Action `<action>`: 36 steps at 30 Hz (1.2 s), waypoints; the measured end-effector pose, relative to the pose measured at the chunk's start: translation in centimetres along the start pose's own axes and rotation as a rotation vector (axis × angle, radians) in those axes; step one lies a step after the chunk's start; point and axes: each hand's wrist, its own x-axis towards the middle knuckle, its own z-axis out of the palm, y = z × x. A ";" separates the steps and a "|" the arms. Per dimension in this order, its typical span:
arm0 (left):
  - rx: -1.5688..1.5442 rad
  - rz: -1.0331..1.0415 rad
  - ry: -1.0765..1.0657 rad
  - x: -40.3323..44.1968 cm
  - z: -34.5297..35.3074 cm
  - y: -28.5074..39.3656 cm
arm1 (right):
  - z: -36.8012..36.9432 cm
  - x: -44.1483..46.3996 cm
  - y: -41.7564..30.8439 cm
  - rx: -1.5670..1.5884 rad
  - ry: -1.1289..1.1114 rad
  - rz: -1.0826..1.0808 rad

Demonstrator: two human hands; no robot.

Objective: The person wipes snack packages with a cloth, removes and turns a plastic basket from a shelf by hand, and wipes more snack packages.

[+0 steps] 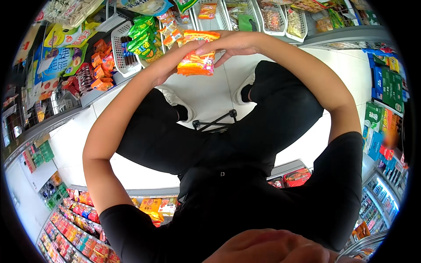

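Both hands meet at the front edge of the low shelf, around orange snack packets [196, 65] with pink and yellow print. They seem to be more than one, pressed together; the exact number is unclear. My left hand [173, 61] grips them from the left, its fingers partly behind the packets. From the right, my right hand [234, 43] closes on them, with its thumb across the front and some fingers stretched out below. Just beyond the hands, a white basket [221, 27] contains a similar orange packet [207, 11]. Left of it are green snack bags [142, 37] and small orange-and-white packets [171, 33].
A white basket [131, 70] with dark sticks sits at the shelf edge. Further right stand baskets of wrapped sweets [271, 19]. Beneath me are black-trousered legs, white shoes [182, 105] and a black folding frame [215, 120]. Stacked boxes [388, 87] line the right side.
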 end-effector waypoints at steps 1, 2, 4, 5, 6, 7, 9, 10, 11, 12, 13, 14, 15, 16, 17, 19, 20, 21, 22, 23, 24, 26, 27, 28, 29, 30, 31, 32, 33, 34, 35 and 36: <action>0.000 -0.024 -0.010 0.1 0.1 -0.3 | 0.0 0.1 0.3 0.025 -0.042 0.035; 0.011 -0.034 -0.017 0.1 0.3 -0.6 | -0.1 0.0 0.4 0.067 -0.073 0.062; 0.035 -0.052 -0.030 -0.2 0.9 -0.4 | -0.2 0.2 1.2 0.147 -0.072 0.081; 0.030 -0.056 -0.034 0.0 0.9 -0.4 | -0.2 0.4 1.6 0.187 -0.074 0.089; 0.025 -0.061 -0.036 0.1 0.9 -0.5 | -0.3 0.5 1.7 0.203 -0.084 0.088; 0.020 -0.065 -0.038 0.2 0.8 -0.5 | -0.4 0.6 1.6 0.182 -0.062 0.071; 0.009 -0.030 -0.047 0.8 0.5 -0.7 | -0.6 0.6 1.4 0.136 -0.026 0.039; 0.002 -0.011 -0.049 1.1 0.2 -0.8 | -0.8 0.7 1.5 0.105 0.011 0.014; 0.018 -0.003 -0.013 1.6 0.0 -1.0 | -1.2 0.7 1.6 0.072 0.046 -0.009; 0.032 0.005 0.024 2.0 -0.2 -1.2 | -1.5 0.6 1.6 0.038 0.080 -0.031; 0.044 0.013 0.062 2.3 -0.4 -1.4 | -1.7 0.5 1.6 -0.007 0.112 -0.028; 0.010 0.041 0.043 2.6 -0.8 -1.3 | -2.0 0.2 1.5 -0.054 0.143 -0.025; -0.012 0.074 0.034 2.7 -1.0 -1.2 | -2.4 0.0 1.4 -0.104 0.172 -0.021; -0.035 0.107 0.026 2.7 -1.0 -1.2 | -3.0 0.5 2.1 -0.129 0.171 -0.033; -0.060 0.142 0.020 2.7 -1.0 -1.2 | -3.5 0.5 2.8 -0.163 0.201 -0.037; -0.077 0.160 0.020 2.4 -1.0 -1.4 | -3.3 0.2 2.6 -0.229 0.258 -0.051; -0.081 0.176 0.035 2.4 -0.9 -1.6 | -3.3 0.1 2.2 -0.220 0.229 -0.048; -0.083 0.192 0.049 2.3 -0.8 -1.7 | -3.5 0.4 2.4 -0.203 0.224 -0.034; -0.109 0.203 0.033 2.2 -0.9 -1.7 | -3.7 0.7 2.8 -0.185 0.222 -0.020; -0.109 0.206 0.036 2.0 -1.0 -1.7 | -3.9 0.9 3.1 -0.163 0.222 -0.005; -0.107 0.208 0.038 1.6 -1.0 -1.5 | -3.8 1.0 3.0 -0.107 0.192 -0.006; -0.107 0.220 0.041 1.3 -1.0 -1.4 | -4.1 1.4 3.0 -0.154 0.201 0.000; -0.109 0.229 0.042 1.2 -1.1 -1.5 | -3.7 1.5 2.4 -0.177 0.206 0.002; -0.110 0.238 0.042 1.2 -1.1 -1.6 | -3.5 1.4 1.7 -0.246 0.206 0.005; -0.091 0.238 0.053 1.2 -1.2 -1.7 | -3.3 1.0 0.8 -0.315 0.206 0.008; -0.071 0.238 0.064 1.4 -1.3 -1.8 | -2.9 0.8 0.1 -0.383 0.206 0.012; -0.051 0.239 0.075 1.6 -1.4 -2.0 | -3.1 1.0 0.1 -0.441 0.207 -0.024; -0.010 0.249 0.097 1.8 -1.6 -2.1 | -3.4 1.2 0.3 -0.499 0.208 -0.061; 0.032 0.259 0.118 2.0 -1.7 -2.2 | -3.8 1.4 0.5 -0.557 0.210 -0.098; 0.075 0.269 0.139 2.1 -1.8 -2.2 | -4.1 1.4 0.7 -0.586 0.228 -0.112; 0.110 0.258 0.126 2.3 -2.0 -2.2 | -4.5 1.3 0.9 -0.616 0.247 -0.126; 0.144 0.248 0.113 2.2 -2.1 -1.7 | -5.0 1.2 1.2 -0.647 0.265 -0.140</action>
